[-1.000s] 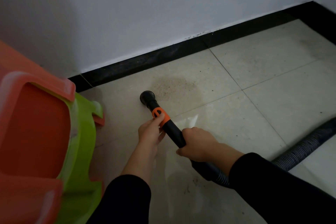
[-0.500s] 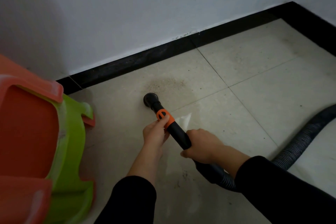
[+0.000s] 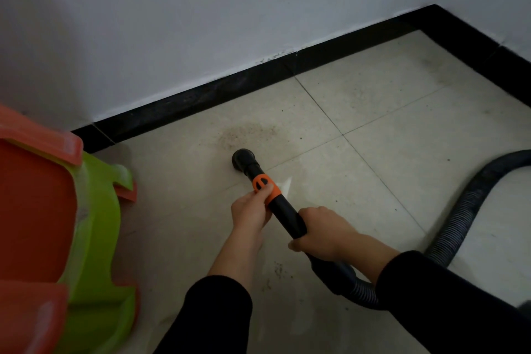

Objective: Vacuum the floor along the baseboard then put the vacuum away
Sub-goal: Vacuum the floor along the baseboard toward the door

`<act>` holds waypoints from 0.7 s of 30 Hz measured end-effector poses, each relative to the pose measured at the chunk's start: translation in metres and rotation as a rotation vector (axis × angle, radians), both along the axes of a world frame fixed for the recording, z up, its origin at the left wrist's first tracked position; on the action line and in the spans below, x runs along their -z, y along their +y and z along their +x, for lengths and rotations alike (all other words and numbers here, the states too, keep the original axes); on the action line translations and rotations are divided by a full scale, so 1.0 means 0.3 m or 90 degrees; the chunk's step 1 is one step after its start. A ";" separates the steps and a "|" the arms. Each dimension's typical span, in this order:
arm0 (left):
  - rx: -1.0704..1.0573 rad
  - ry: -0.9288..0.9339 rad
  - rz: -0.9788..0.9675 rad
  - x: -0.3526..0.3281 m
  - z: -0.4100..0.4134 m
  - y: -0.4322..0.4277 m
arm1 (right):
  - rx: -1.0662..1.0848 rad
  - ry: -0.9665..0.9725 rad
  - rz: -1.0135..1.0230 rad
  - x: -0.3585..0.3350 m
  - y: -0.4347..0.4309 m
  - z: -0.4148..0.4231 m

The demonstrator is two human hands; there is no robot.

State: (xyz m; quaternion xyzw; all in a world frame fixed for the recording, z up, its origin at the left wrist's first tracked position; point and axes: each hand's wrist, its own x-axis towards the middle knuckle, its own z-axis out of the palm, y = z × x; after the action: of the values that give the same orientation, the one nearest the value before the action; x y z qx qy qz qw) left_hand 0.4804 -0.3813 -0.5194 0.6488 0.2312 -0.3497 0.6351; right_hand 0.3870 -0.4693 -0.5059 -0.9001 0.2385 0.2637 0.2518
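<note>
1. Two black edges bound the floor [image 3: 402,129]. One is the baseboard [image 3: 230,89], running diagonally from centre left up to a corner at upper right. The second run [image 3: 494,49] drops from that corner toward the right edge. A white wall [image 3: 201,17] stands above both.
2. Left side is blocked by stacked plastic stools filling lower left, an orange stool [image 3: 31,210] over a green stool [image 3: 97,227]. The green leg stands near the baseboard's left end, and I can't tell if they touch.
3. Open tile runs from the stools to the right edge. Only the hose [image 3: 459,224] crosses it, at lower right.
4. Vacuum wand [image 3: 284,213] is at centre frame, angled from lower right up to upper left. It's a black tube with an orange collar [image 3: 265,185] and a round black nozzle [image 3: 244,158] that looks face-down on the tile.
5. The nozzle sits just below a brownish dirt patch [image 3: 247,135]. The patch lies between nozzle and baseboard, and the nozzle is clear of the baseboard.
6. Left hand [image 3: 251,210]: grip pinches the orange collar, thumb on top.
7. Right hand [image 3: 321,231]: grip wrapped round the tube further down, fingers curled under.
8. The hose is dark and ribbed. It exits under the right forearm, loops through lower right and climbs to the right edge at mid height.
9. Dark specks [image 3: 277,267] lie on the tile between the two black sleeves.
</note>
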 end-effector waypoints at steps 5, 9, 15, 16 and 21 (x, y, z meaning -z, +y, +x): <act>0.023 0.007 0.014 -0.007 -0.034 -0.023 | 0.025 0.009 -0.006 0.002 -0.018 -0.040; 0.028 0.012 0.022 -0.018 -0.062 -0.048 | 0.046 0.019 -0.005 0.003 -0.033 -0.076; 0.055 0.016 0.033 -0.028 -0.092 -0.101 | 0.076 0.016 -0.007 -0.020 -0.066 -0.117; 0.064 0.015 0.033 -0.025 -0.099 -0.110 | 0.082 0.018 -0.006 -0.020 -0.071 -0.126; 0.093 0.012 0.037 -0.019 -0.135 -0.151 | 0.114 0.014 0.003 -0.024 -0.097 -0.173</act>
State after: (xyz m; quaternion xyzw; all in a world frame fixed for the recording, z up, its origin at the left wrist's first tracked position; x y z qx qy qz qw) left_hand 0.4398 -0.4266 -0.5138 0.6787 0.1992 -0.3944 0.5866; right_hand 0.3352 -0.4986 -0.4988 -0.8716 0.3203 0.2503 0.2741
